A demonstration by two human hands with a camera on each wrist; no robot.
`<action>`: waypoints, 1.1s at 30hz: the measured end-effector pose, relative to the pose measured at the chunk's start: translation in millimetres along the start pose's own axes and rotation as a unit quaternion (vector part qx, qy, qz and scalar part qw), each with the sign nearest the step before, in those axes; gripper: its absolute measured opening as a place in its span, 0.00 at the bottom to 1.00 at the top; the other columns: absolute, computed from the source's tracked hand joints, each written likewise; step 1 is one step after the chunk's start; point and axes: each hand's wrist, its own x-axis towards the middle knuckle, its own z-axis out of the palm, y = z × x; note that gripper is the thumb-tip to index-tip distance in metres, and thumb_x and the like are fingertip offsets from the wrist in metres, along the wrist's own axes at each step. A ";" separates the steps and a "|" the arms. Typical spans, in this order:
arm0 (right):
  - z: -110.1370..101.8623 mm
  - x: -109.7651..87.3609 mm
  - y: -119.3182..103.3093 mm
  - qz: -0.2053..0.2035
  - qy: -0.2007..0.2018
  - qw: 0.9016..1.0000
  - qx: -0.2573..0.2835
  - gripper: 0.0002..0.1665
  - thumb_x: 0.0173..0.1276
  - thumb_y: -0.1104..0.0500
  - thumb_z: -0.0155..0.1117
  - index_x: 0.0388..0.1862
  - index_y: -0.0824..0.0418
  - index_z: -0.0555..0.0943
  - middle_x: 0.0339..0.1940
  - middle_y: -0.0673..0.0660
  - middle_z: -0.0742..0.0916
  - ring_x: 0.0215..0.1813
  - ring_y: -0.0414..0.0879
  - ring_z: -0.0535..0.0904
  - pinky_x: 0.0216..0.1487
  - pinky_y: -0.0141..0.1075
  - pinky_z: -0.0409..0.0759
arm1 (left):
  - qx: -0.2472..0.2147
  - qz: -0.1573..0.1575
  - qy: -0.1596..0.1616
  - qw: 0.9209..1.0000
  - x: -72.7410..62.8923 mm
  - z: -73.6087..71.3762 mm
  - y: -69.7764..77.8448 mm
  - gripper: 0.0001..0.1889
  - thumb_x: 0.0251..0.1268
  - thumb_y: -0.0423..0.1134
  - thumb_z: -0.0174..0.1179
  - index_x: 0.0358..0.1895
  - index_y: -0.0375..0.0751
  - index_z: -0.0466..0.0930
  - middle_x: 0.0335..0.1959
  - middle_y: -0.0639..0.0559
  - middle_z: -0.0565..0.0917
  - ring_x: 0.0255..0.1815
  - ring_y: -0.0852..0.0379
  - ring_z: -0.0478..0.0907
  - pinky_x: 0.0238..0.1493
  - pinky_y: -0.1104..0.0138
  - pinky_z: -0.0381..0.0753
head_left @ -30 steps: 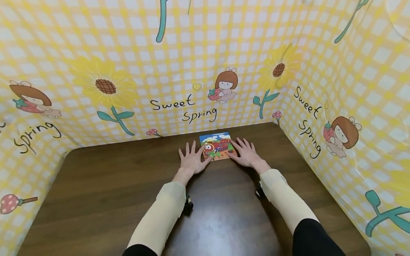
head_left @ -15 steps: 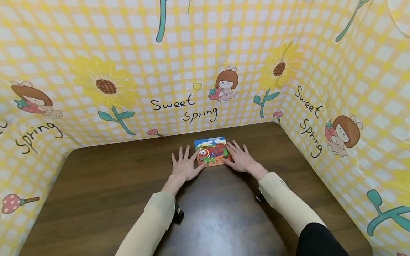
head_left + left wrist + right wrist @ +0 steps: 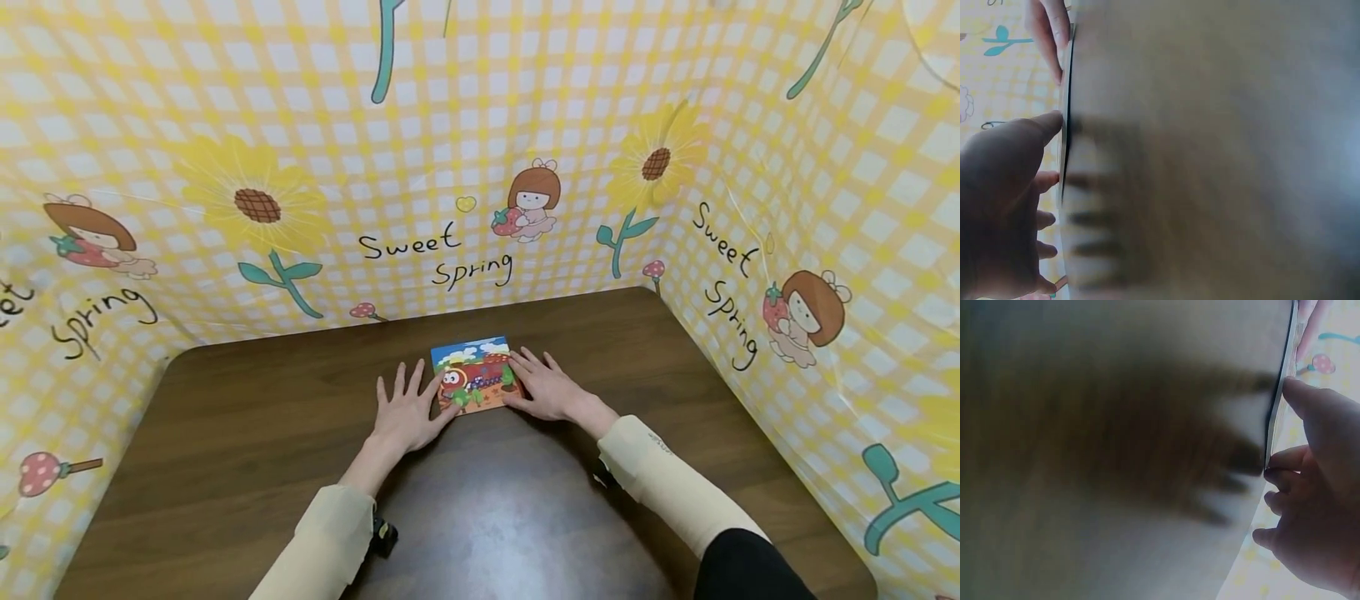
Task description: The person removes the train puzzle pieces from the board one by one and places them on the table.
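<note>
A small flat picture board with a cartoon red caterpillar, blue sky and orange ground lies on the dark wooden table. My left hand has its fingers spread, with thumb and index finger touching the board's left side. On the other side, my right hand touches the right edge with straight fingers. From the left wrist view, the board's thin edge is seen side-on, under my thumb tip. The right wrist view shows the same slim edge beside my right thumb and fingers.
A yellow checked cloth with flowers and printed words hangs behind the table and along both sides. The table's far edge runs just beyond the board. Black wrist cameras sit under the sleeves.
The board has slid toward the person and to the left, with both hands moving along on it. The fingers have stayed spread against its sides.
</note>
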 end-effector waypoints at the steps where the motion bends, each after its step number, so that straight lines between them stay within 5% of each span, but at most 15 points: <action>1: 0.5 -0.7 -2.4 -0.004 0.000 1.000 0.001 0.50 0.82 0.32 0.50 0.86 0.64 0.55 0.87 0.60 0.58 0.87 0.55 0.44 0.82 0.63 0.44 | -0.001 0.003 0.002 1.000 -3.6 -1.0 -1.3 0.43 0.75 0.71 0.50 0.85 0.54 0.58 0.86 0.41 0.51 0.85 0.31 0.41 0.76 0.28 0.36; 10: 4.7 -4.0 -20.0 -0.033 -0.003 0.999 -0.005 0.50 0.81 0.32 0.51 0.86 0.62 0.55 0.87 0.59 0.58 0.87 0.55 0.46 0.82 0.62 0.46 | 0.018 0.032 -0.004 0.999 -27.9 -8.3 -11.5 0.45 0.76 0.70 0.50 0.85 0.47 0.58 0.85 0.52 0.57 0.86 0.38 0.45 0.77 0.29 0.37; 23: 14.0 -8.2 -45.7 -0.059 -0.012 0.998 0.009 0.49 0.82 0.33 0.52 0.86 0.62 0.55 0.87 0.59 0.57 0.87 0.56 0.48 0.82 0.59 0.50 | 0.004 0.035 0.009 0.999 -56.1 -11.7 -31.4 0.43 0.76 0.66 0.54 0.83 0.42 0.61 0.84 0.47 0.60 0.84 0.36 0.50 0.77 0.29 0.41; 33: 14.5 -6.7 -58.3 -0.057 -0.014 0.998 0.003 0.48 0.82 0.34 0.52 0.86 0.62 0.56 0.87 0.59 0.57 0.86 0.59 0.48 0.81 0.61 0.52 | -0.053 0.017 0.015 0.998 -64.4 -12.4 -36.1 0.43 0.76 0.64 0.56 0.83 0.41 0.60 0.84 0.43 0.59 0.84 0.34 0.49 0.76 0.29 0.42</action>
